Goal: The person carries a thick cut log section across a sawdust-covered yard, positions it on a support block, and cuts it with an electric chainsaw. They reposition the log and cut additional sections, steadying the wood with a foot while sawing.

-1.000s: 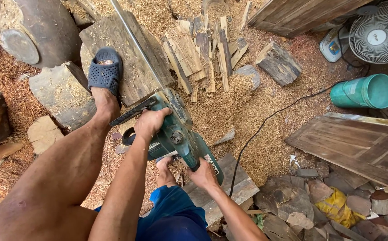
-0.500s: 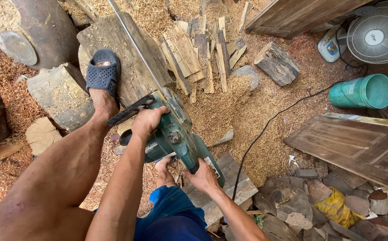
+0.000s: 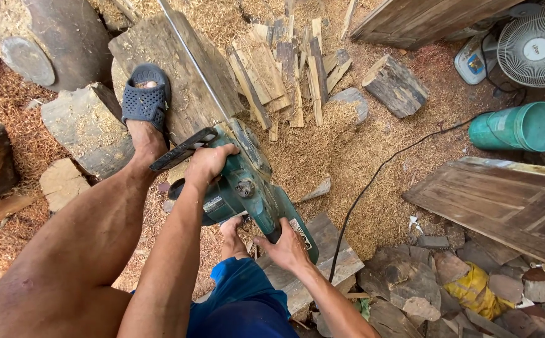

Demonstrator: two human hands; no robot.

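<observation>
I hold a green electric chainsaw [image 3: 247,191] over a thick wooden block [image 3: 178,75]. My left hand [image 3: 208,164] grips the saw's black front handle. My right hand [image 3: 285,247] is closed on the rear handle. The long guide bar [image 3: 191,56] lies along the top of the block, running away from me. My left foot in a blue sandal [image 3: 145,99] stands on the block's left side. My other bare foot [image 3: 232,230] rests on sawdust below the saw.
Split wood sticks [image 3: 285,69] lie behind the block. A black cord [image 3: 379,175] runs across sawdust toward a white fan [image 3: 535,47]. A green bucket [image 3: 517,128] lies on its side by a wooden door panel [image 3: 510,206]. Logs [image 3: 41,37] sit left.
The view has drifted slightly; the saw and both hands sit a little higher in the picture. The grip on both handles is unchanged.
</observation>
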